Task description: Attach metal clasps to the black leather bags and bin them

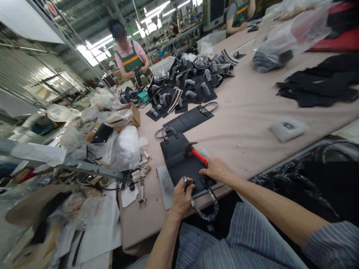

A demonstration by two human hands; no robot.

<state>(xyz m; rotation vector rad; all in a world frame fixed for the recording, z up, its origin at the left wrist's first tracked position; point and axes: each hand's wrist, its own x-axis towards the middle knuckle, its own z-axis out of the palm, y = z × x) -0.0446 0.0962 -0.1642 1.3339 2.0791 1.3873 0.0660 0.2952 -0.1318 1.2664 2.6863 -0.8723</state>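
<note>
My right hand (217, 170) is closed around the red handle of a hammer (199, 155), whose dark head is above a black bag panel (174, 151). In my left hand (181, 200) is a short metal punch (184, 180), held upright near the panel's front end; its lower tip is hidden by my fingers. The panel lies flat, partly over a grey slab (165, 186). One looped handle (165, 131) is at its far end. A plastic-wrapped handle (211, 215) hangs over the table edge, close to my left hand.
Another black bag panel (189, 118) lies beyond, before a heap of black pieces (193, 80). Pliers-like tool (142, 192) and plastic bags (127, 145) are on the left. A small white packet (288, 129) and black sheets (319, 82) lie right. A co-worker (131, 56) stands across.
</note>
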